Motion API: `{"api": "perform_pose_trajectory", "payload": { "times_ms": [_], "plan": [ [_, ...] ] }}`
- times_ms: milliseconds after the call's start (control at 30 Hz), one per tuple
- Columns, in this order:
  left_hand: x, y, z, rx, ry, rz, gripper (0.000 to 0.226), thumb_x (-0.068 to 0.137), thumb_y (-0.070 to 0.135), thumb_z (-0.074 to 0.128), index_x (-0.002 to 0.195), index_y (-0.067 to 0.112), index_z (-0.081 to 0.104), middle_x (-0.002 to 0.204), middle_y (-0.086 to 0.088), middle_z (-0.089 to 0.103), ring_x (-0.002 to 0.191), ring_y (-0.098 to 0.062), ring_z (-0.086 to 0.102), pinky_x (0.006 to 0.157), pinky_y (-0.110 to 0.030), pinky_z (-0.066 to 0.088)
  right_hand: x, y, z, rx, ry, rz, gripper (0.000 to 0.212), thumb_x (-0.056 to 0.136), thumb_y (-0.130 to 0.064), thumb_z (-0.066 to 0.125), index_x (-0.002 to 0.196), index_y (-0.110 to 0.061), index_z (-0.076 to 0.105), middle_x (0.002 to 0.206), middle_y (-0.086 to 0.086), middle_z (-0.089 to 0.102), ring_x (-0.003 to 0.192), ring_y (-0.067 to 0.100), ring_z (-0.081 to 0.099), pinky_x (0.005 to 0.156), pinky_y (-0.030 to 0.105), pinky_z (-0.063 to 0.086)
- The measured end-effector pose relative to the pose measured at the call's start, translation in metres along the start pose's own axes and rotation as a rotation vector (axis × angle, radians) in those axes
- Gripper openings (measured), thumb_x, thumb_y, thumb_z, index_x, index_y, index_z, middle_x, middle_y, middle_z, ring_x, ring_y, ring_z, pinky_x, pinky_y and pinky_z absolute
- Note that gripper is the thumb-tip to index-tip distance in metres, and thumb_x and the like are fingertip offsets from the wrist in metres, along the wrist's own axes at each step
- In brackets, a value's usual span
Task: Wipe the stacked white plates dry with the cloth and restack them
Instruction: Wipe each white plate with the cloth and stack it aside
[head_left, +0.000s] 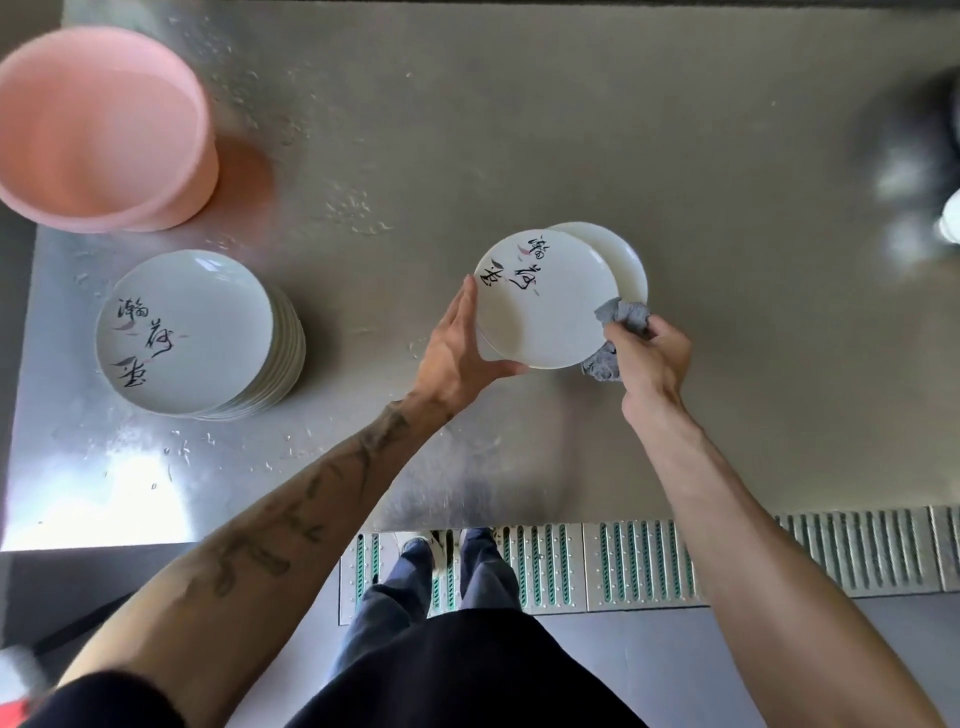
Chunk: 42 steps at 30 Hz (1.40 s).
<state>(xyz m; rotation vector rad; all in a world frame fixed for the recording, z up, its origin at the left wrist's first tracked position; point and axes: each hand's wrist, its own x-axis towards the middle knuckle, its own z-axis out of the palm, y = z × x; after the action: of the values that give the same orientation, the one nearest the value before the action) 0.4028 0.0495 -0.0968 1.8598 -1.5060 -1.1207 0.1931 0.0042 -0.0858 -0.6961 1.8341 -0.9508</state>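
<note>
My left hand (457, 345) holds a white plate (540, 299) with black brush lettering. The fingers lie straight along its left rim and the thumb is hooked at its near edge. My right hand (652, 358) is closed round a bunched grey cloth (623, 312), which it presses against the right rim of that plate; part of the cloth hangs out below the fist.

A second plate (626, 257), also white, shows from behind the first, offset to the far right. I cannot tell whether the two touch. Both sit over the middle of the steel counter (727, 156).

The stack of plates (187, 332) stands on the counter well to the left, its top plate lettered face up. A pink basin (98, 130) stands at the far left corner, beyond the stack. Water droplets (358, 208) are scattered on the counter between the basin and the held plate. A slotted floor grate (639, 566) runs along the near side of the counter.
</note>
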Motion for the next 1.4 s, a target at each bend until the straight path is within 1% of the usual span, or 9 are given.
{"api": "perform_pose_trajectory", "payload": {
  "times_ms": [167,500,633,767,933,1033,1167,1267,1400],
  "plan": [
    [0.021,0.004,0.021,-0.011,-0.022,-0.030,0.131,0.068,0.027,0.096,0.164,0.010,0.009,0.171,-0.007,0.019,0.156,-0.025,0.020,0.127,-0.039,0.020,0.022,0.000,-0.005,-0.043,0.042,-0.001,0.008,0.072,-0.001,0.068,0.079,-0.001,0.063,0.070,0.005,0.048,0.067,0.021,0.039,0.062,0.037,0.039],
    [0.038,0.007,0.042,0.010,-0.024,-0.024,0.129,0.073,0.032,0.093,0.164,0.009,0.006,0.172,-0.008,0.012,0.158,-0.021,0.015,0.128,-0.040,0.017,0.036,-0.003,-0.023,-0.193,0.104,-0.135,0.023,0.073,-0.002,0.065,0.064,-0.012,0.047,0.058,-0.006,0.039,0.057,0.014,0.032,0.054,0.025,0.031],
    [0.037,0.012,0.047,0.029,-0.020,-0.029,0.127,0.075,0.033,0.091,0.164,0.008,0.004,0.172,-0.008,0.009,0.158,-0.020,0.013,0.127,-0.042,0.018,0.031,-0.002,-0.027,-0.196,0.136,-0.184,0.015,0.076,-0.002,0.065,0.070,0.000,0.051,0.057,-0.007,0.041,0.053,0.010,0.033,0.050,0.022,0.031],
    [0.037,0.016,0.049,0.077,-0.023,-0.033,0.126,0.077,0.035,0.090,0.164,0.007,0.003,0.173,-0.006,0.008,0.157,-0.022,0.017,0.126,-0.040,0.023,0.026,-0.003,-0.027,-0.183,0.161,-0.229,0.013,0.078,-0.002,0.065,0.076,0.007,0.056,0.066,0.004,0.049,0.062,0.015,0.040,0.058,0.028,0.037],
    [0.028,0.015,0.041,0.035,-0.010,-0.039,0.108,0.088,0.030,0.082,0.164,0.009,0.008,0.171,-0.007,0.014,0.156,-0.023,0.020,0.125,-0.032,0.022,0.011,-0.008,-0.017,-0.120,0.130,-0.233,0.012,0.078,-0.005,0.067,0.079,0.004,0.060,0.067,0.001,0.051,0.062,0.013,0.042,0.060,0.028,0.040],
    [0.007,0.008,0.019,0.051,0.074,-0.016,0.086,0.097,0.032,0.071,0.162,0.006,0.020,0.164,-0.013,0.031,0.151,-0.027,0.030,0.119,-0.027,0.025,-0.002,-0.011,0.004,-0.072,0.048,-0.184,0.010,0.079,-0.005,0.068,0.078,0.002,0.060,0.071,0.002,0.053,0.065,0.015,0.044,0.063,0.029,0.042],
    [-0.033,-0.012,-0.033,0.135,0.291,0.106,0.057,0.100,0.022,0.063,0.148,-0.002,0.045,0.133,-0.020,0.058,0.121,-0.037,0.057,0.101,-0.042,0.047,-0.026,-0.014,0.044,-0.082,-0.063,-0.205,0.013,0.080,-0.006,0.069,0.083,0.004,0.060,0.073,0.000,0.055,0.068,0.013,0.047,0.067,0.027,0.044],
    [-0.058,-0.031,-0.080,0.239,0.450,0.102,0.046,0.096,0.012,0.064,0.139,-0.003,0.055,0.120,-0.021,0.061,0.107,-0.039,0.060,0.093,-0.046,0.051,-0.049,-0.018,0.083,-0.087,-0.138,-0.242,0.013,0.079,-0.008,0.069,0.075,-0.003,0.058,0.067,-0.009,0.054,0.065,0.010,0.046,0.066,0.024,0.043],
    [-0.087,-0.060,-0.141,0.319,0.604,0.014,0.038,0.094,0.007,0.064,0.131,-0.001,0.060,0.123,-0.021,0.061,0.105,-0.041,0.057,0.093,-0.051,0.048,-0.088,-0.024,0.143,-0.146,-0.263,-0.320,0.028,0.077,-0.008,0.070,0.064,-0.012,0.046,0.055,-0.014,0.043,0.054,0.007,0.036,0.052,0.023,0.033]
  ]
}}
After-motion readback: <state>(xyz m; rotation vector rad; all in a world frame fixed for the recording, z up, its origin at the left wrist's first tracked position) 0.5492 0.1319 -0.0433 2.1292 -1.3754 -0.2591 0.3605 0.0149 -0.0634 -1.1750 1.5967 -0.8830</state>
